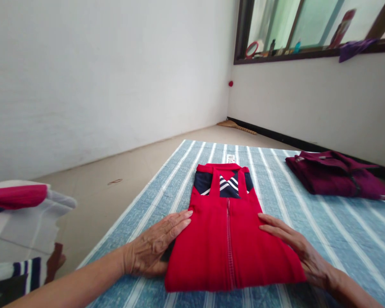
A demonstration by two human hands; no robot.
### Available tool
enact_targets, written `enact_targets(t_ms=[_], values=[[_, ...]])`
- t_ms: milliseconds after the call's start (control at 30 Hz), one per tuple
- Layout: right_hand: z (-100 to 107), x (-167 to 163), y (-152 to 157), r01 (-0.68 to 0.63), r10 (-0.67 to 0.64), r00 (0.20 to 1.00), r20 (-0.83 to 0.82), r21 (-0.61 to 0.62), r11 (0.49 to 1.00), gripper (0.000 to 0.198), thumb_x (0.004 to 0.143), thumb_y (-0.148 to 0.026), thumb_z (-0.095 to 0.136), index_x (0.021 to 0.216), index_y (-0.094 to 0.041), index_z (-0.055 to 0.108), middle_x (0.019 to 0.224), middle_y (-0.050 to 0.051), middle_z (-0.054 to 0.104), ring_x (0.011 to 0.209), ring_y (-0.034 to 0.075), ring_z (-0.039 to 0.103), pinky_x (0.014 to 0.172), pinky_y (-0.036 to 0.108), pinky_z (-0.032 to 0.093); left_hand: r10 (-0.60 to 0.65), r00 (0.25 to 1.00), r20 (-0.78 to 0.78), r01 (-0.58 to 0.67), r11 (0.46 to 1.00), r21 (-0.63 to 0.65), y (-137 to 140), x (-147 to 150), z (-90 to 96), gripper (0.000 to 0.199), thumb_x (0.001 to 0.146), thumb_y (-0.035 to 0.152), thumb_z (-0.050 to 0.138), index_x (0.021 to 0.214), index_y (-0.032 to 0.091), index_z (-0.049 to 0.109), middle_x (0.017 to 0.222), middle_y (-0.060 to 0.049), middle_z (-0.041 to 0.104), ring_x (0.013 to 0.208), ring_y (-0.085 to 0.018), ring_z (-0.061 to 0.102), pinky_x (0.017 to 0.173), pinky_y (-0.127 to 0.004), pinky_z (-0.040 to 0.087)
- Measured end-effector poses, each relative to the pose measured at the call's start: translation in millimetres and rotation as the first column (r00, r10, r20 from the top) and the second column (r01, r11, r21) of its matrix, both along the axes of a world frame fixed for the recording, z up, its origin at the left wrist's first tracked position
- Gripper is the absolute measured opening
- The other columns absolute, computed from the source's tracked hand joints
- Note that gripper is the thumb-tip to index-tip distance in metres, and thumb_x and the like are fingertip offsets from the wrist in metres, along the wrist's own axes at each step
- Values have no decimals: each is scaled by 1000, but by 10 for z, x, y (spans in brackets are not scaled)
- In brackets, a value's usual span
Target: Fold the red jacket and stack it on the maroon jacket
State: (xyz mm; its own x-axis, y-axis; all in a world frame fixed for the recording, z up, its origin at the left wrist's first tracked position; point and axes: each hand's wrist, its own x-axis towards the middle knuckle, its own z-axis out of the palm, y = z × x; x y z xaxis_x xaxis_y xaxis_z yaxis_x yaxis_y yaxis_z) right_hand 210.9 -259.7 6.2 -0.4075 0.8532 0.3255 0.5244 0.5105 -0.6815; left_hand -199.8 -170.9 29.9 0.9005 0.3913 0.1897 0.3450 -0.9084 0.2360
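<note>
A folded red zip-up jacket [208, 239] lies in front of me, its collar facing away and its zip running down the middle. Navy panels with white stripes show around its collar. At its left edge, my left hand [155, 244] has its fingers on the fabric and its thumb low by the side. My right hand [303, 248] holds the opposite edge, with fingertips on top; its thumb is hidden. Beneath the jacket is a blue-and-white striped cloth [160, 188].
A folded maroon garment [330, 175] lies at the cloth's right. White, pink and navy clothing [19, 226] is heaped at the left. A white wall [115, 85] rises behind the pale floor [131, 164]. Small items, including a round mirror [252, 50], stand on the window sill.
</note>
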Motion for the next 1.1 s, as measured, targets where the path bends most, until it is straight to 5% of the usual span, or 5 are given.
enact_targets(t_ms=[333,633,833,1100], values=[[-2,-30,36,41,-43,997,-58,-22,999,51,85,-62,49,128,-35,56,139,9,51,124,31,51,97,44,47,88,984,157,-101,992,79,196,188,-105,77,88,20,49,151,24,4,152,-13,30,137,-29,33,111,-47,34],[8,-86,28,42,-57,990,-130,-115,993,49,82,-58,56,128,-39,54,150,5,37,133,33,40,102,46,42,15,985,171,-12,1000,-16,326,247,-217,62,89,40,54,145,29,29,152,-12,30,138,-32,30,109,-50,34],[42,-45,-13,11,-43,979,-198,-160,987,52,84,-67,44,127,-40,56,148,4,40,133,32,39,101,45,43,-1,986,168,16,996,-91,211,247,-78,58,91,41,52,144,34,31,152,-9,31,139,-30,30,109,-47,35],[-117,-39,-283,44,-46,997,-54,-37,998,53,78,-57,64,128,-45,53,148,-1,41,130,32,43,100,45,46,-37,998,55,36,999,30,-96,208,-78,67,86,31,60,145,34,27,153,-11,29,139,-33,28,108,-49,36]])
